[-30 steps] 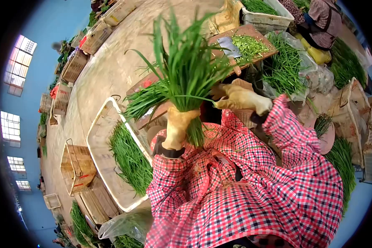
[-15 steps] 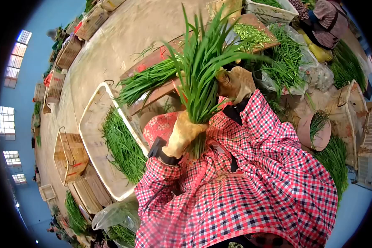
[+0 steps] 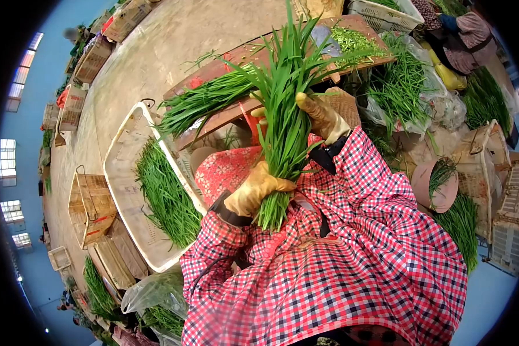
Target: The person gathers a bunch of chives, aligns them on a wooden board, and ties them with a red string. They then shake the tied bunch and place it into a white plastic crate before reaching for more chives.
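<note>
A bundle of garlic chives (image 3: 285,124) stands in front of my chest, leaf tips away from me and cut ends toward my lap. My left hand (image 3: 256,190), in a tan glove, is closed round its lower part, with the stem ends (image 3: 273,213) sticking out below. My right hand (image 3: 327,118), also gloved, is behind the upper leaves. Its thumb is raised on the right side and its fingertips show on the left, apart and not clenched; the leaves hide its palm. Another pile of chives (image 3: 210,104) lies on the wooden bench (image 3: 225,120) beyond.
A white crate (image 3: 114,173) holding chives stands to my left, near a plastic bag (image 3: 155,297). Chopped bits (image 3: 354,45) lie on the bench. At right are loose chives (image 3: 398,86), a pink bucket (image 3: 435,187) and more crates (image 3: 484,155). Another person (image 3: 464,43) sits at upper right.
The bundle's leaves have drawn together and its top leans less widely. My left hand has shifted slightly down, and my right hand has turned so its thumb and fingertips show around the leaves.
</note>
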A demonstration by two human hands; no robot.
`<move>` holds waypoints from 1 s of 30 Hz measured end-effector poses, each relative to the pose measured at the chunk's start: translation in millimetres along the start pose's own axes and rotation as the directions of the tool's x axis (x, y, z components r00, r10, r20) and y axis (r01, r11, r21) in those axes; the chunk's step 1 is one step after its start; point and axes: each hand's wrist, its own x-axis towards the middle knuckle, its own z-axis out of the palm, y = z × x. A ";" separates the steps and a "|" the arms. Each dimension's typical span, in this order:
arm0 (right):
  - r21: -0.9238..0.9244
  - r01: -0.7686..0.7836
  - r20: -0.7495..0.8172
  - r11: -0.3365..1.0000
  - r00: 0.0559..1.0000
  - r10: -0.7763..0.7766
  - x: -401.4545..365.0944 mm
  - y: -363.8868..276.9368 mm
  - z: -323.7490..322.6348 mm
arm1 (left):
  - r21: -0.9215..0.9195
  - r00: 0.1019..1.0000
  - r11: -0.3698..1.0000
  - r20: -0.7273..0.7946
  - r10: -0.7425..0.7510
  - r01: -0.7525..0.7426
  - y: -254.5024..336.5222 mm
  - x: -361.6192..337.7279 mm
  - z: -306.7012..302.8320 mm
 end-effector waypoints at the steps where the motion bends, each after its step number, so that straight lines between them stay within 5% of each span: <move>1: -0.106 -0.020 -0.031 0.994 0.999 0.017 -0.3 -3.6 4.7 | -0.019 0.999 0.999 -0.025 -0.034 0.033 -2.9 1.2 0.0; 3: -0.248 -0.012 -0.084 0.969 0.996 -0.009 -1.4 -15.6 20.4 | -0.023 0.997 0.999 -0.059 -0.045 0.044 -6.0 1.9 2.0; 11: -0.075 -0.003 -0.244 0.997 0.970 -0.015 -4.7 -12.6 17.8 | 0.195 0.996 0.977 -0.028 0.088 -0.081 -14.0 5.5 -2.0; 14: -0.020 0.057 -0.222 0.998 0.973 -0.060 -4.3 -6.2 -0.4 | 0.099 0.989 0.995 -0.146 0.014 0.000 -0.8 1.0 11.5; 17: -0.012 0.126 -0.284 0.992 0.951 -0.124 -7.0 -9.5 -0.9 | 0.427 0.947 0.855 0.010 0.320 -0.294 -9.8 6.1 2.5; 18: -0.004 0.146 -0.298 0.989 0.944 -0.141 -7.5 -10.1 0.7 | 0.277 0.979 0.941 -0.007 0.206 -0.196 -4.5 5.2 4.3; 19: -0.029 0.184 -0.189 0.982 0.964 -0.186 -3.3 -11.6 -1.4 | 0.119 0.996 0.989 -0.024 0.088 -0.084 0.8 4.2 6.1; 22: 0.049 0.045 -0.122 0.998 0.992 -0.039 -4.2 -17.8 -3.1 | 0.367 0.913 0.837 0.198 0.357 -0.407 -16.6 6.5 -7.9; 24: 0.013 0.055 -0.100 0.998 0.994 -0.053 -18.9 -28.3 9.2 | 0.268 0.972 0.939 0.154 0.180 -0.216 -17.3 6.6 -8.4; 26: 0.024 0.038 -0.061 0.999 0.997 -0.036 -25.0 -33.5 13.5 | 0.306 0.950 0.908 0.211 0.230 -0.287 -2.9 2.5 -0.5; 30: -0.019 0.024 0.022 1.000 0.999 -0.024 -34.2 -32.4 3.5 | 0.253 0.965 0.947 0.219 0.143 -0.198 -15.9 3.7 -5.9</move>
